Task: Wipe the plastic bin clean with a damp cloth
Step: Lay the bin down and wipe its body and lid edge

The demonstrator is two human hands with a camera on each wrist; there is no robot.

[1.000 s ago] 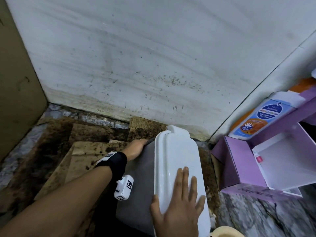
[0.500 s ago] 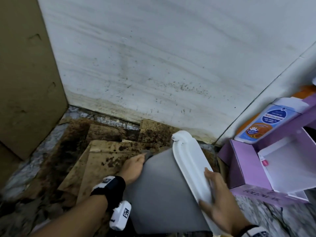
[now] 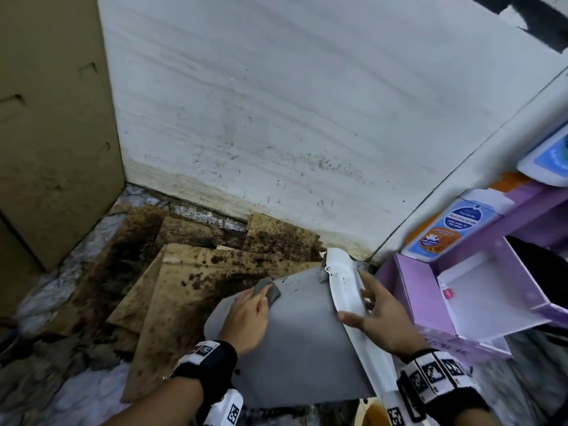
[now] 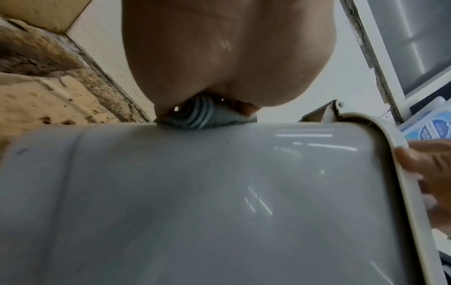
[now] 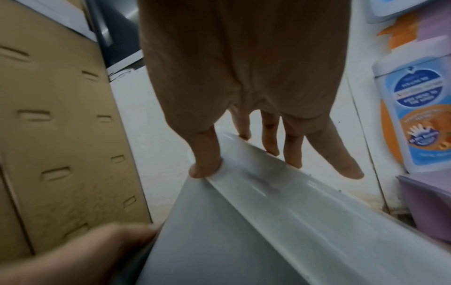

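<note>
The grey plastic bin [image 3: 301, 348] is tipped over toward the right, its white lid [image 3: 344, 284] facing the purple box. My left hand [image 3: 246, 318] grips a folded grey cloth [image 3: 269, 290] and presses it on the bin's upturned grey side near the far edge. In the left wrist view the cloth [image 4: 202, 117] shows bunched under the fingers against the bin [image 4: 195, 192]. My right hand [image 3: 384, 318] braces the lid, fingers straight on its face and thumb at its rim. The right wrist view shows those fingers [image 5: 269, 135] spread on the lid [image 5: 280, 192].
Stained brown cardboard sheets [image 3: 190, 272] cover the floor to the left of the bin. A tan board [image 3: 55, 133] stands at the left, a white wall [image 3: 276, 118] behind. A purple box [image 3: 461, 302] and a blue-orange bottle [image 3: 445, 229] crowd the right side.
The bin has tipped over toward the right. My right hand shifted from flat atop the lid to bracing its face. My left hand brought the cloth onto the grey side.
</note>
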